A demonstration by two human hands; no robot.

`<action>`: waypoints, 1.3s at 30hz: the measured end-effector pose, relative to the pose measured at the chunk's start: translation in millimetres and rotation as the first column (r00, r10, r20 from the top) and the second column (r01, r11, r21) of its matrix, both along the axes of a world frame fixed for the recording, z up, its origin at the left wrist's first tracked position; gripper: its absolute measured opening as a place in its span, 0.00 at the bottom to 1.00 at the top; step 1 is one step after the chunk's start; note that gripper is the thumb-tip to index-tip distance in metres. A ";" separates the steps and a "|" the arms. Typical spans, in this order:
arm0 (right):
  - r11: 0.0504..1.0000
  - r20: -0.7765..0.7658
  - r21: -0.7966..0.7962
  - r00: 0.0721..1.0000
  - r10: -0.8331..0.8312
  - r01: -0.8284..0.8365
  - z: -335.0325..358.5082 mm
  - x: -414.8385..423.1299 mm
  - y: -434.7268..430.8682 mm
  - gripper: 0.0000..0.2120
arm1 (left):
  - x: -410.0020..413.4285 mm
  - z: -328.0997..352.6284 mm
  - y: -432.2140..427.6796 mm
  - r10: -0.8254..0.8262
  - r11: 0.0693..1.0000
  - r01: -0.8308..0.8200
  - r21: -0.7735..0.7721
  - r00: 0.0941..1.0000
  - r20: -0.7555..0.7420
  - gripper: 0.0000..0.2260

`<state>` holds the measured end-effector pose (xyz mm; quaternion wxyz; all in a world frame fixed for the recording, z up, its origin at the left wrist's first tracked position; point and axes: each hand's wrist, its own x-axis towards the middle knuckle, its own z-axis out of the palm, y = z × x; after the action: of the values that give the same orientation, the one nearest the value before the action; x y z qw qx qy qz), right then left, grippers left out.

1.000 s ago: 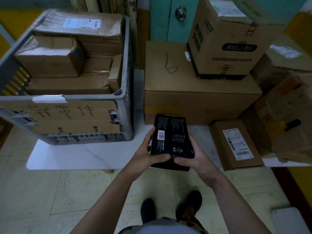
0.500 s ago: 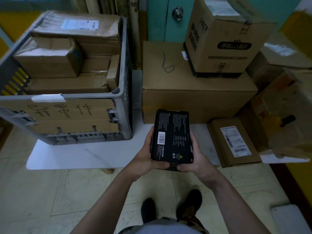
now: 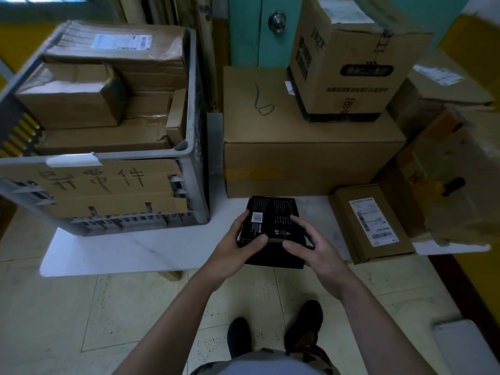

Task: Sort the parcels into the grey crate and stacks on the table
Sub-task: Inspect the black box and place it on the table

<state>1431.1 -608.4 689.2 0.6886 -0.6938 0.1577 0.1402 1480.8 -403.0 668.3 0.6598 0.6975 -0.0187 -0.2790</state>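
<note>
A flat black box (image 3: pixel 273 212) with a small white barcode sticker lies low over the front edge of the white table (image 3: pixel 135 250); I cannot tell whether it rests on it. My left hand (image 3: pixel 238 244) grips its left side, thumb on the near top edge. My right hand (image 3: pixel 311 244) holds its near right corner, fingers curled over the top. The grey crate (image 3: pixel 200 131) stands to the left, filled with several brown parcels (image 3: pixel 70 104). A handwritten cardboard sign (image 3: pixel 108 185) covers the crate's front.
Behind the black box a large carton (image 3: pixel 297 147) carries an upright printed carton (image 3: pixel 349 58). A flat brown parcel with a label (image 3: pixel 370 223) lies to the right, beside crumpled cartons (image 3: pixel 446 180). A teal door (image 3: pixel 249 36) is at the back; my shoes (image 3: pixel 270 334) are on the tiled floor.
Both hands have lowered the black box down toward the table's front edge and laid it flatter. My right hand's fingers have shifted onto its top.
</note>
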 end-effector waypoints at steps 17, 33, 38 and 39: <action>0.997 0.055 0.004 0.996 0.073 -0.073 2.7 -0.3 1.0 0.53 | -0.8 5.2 17.7 -0.044 0.996 0.046 -0.076 0.998 0.040 0.47; 0.961 0.100 -0.258 0.992 -0.078 0.102 -5.5 9.1 7.7 0.29 | -3.4 24.2 0.7 0.216 0.974 -0.222 0.041 0.971 0.107 0.16; 0.953 0.084 -0.295 0.995 -0.054 0.076 -7.1 5.5 8.3 0.27 | -4.0 24.2 -0.6 0.210 0.975 -0.215 0.051 0.974 0.085 0.13; 0.952 0.078 -0.299 0.996 -0.046 0.067 -5.6 4.9 8.1 0.27 | -4.6 24.8 -0.7 0.209 0.975 -0.214 0.059 0.974 0.081 0.13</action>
<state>1436.0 -600.3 683.6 0.5833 -0.7905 0.1728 0.0704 1476.2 -403.6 693.1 0.6609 0.7271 0.0405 -0.1812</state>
